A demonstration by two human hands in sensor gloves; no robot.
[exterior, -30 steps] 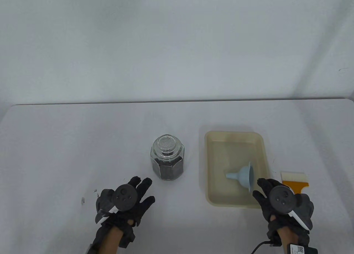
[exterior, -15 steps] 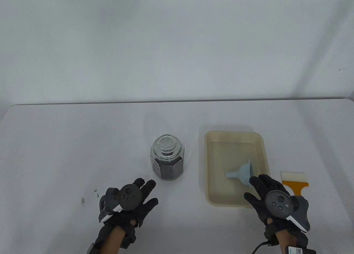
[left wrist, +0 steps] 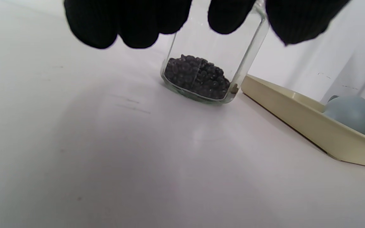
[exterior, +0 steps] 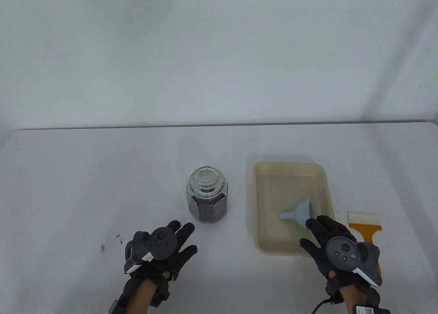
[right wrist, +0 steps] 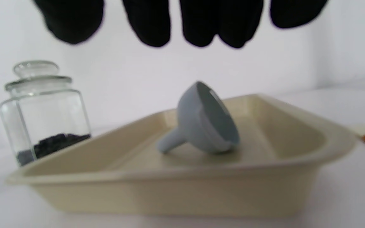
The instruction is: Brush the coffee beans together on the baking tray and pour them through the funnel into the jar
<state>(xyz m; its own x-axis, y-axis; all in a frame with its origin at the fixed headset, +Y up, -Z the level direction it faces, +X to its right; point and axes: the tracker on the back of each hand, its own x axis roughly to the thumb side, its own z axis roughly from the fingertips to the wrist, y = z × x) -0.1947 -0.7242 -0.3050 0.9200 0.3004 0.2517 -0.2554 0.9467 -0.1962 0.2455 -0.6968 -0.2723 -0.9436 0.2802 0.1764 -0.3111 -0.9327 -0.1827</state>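
Glass faceted jar, knobbed lid, dark beans inside.
Smooth cream tray holds blue-grey funnel; both hands, left and right, spread wide, holding nothing.

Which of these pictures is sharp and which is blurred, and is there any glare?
Table view: sharp, evenly lit, soft shadows near both hands. Left wrist view: jar and beans crisp, a pale glare patch on the table. Right wrist view: soft overall; funnel and tray slightly blurred.

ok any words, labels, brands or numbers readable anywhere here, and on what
No text can be read in any view.
Small black box with a white label at the right wrist: carries a QR-style code and print, too small to read.
Clear glass jar, cream baking tray, pale blue funnel: no markings visible.
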